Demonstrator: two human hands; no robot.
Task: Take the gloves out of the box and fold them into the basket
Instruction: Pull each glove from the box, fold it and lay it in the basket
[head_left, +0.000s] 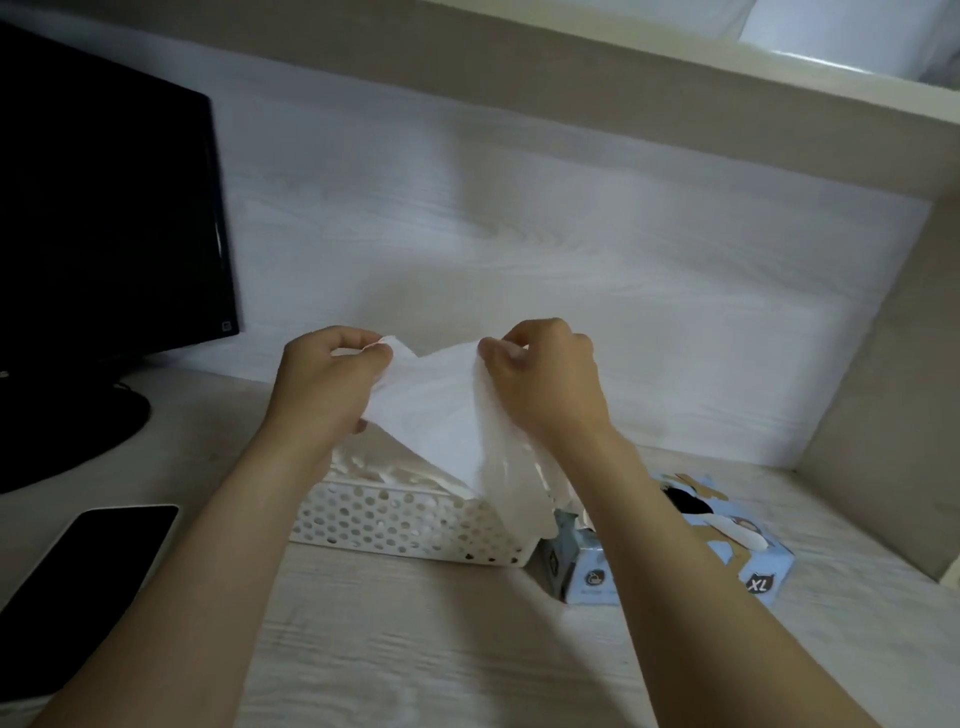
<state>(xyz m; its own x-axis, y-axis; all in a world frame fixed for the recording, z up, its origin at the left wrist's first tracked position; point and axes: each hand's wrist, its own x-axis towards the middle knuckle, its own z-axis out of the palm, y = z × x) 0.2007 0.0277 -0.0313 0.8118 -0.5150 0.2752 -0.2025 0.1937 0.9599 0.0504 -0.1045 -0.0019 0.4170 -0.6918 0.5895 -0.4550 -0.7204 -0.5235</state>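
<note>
A thin white glove (441, 415) hangs stretched between both hands above the basket. My left hand (324, 387) pinches its upper left edge and my right hand (545, 379) pinches its upper right edge; its fingers dangle down to the right. Below sits a white perforated basket (395, 525) with several white gloves heaped inside. To the basket's right lies the light blue glove box (675, 551), marked XL, with a white glove poking from its dark opening.
A black monitor (104, 234) on a round stand occupies the left. A dark phone (78, 582) lies flat at the front left. Beige walls and a shelf enclose the desk (415, 649) at the back and right.
</note>
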